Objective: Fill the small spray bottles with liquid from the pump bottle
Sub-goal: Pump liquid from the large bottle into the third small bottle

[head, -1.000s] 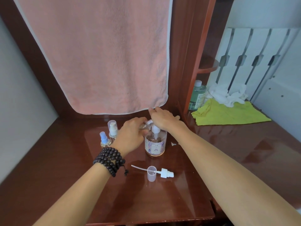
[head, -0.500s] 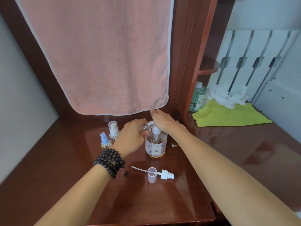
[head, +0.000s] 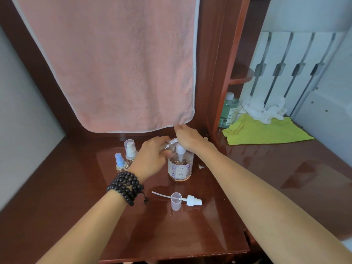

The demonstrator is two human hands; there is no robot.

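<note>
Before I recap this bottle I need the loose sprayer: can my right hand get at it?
Probably yes. The sprayer lies in the open beside the cap, nearer you than the pump bottle; the right hand must first leave the pump.

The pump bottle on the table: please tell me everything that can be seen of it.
The pump bottle is a round, clear container, plastic or glass by its look, with pale pinkish liquid inside and a label with purple print on its front. It stands upright on the dark red wooden table. Its white pump head is on top, and the right hand rests over it. The left hand holds a small open bottle, tilted, with its threaded neck close to the pump.
</note>
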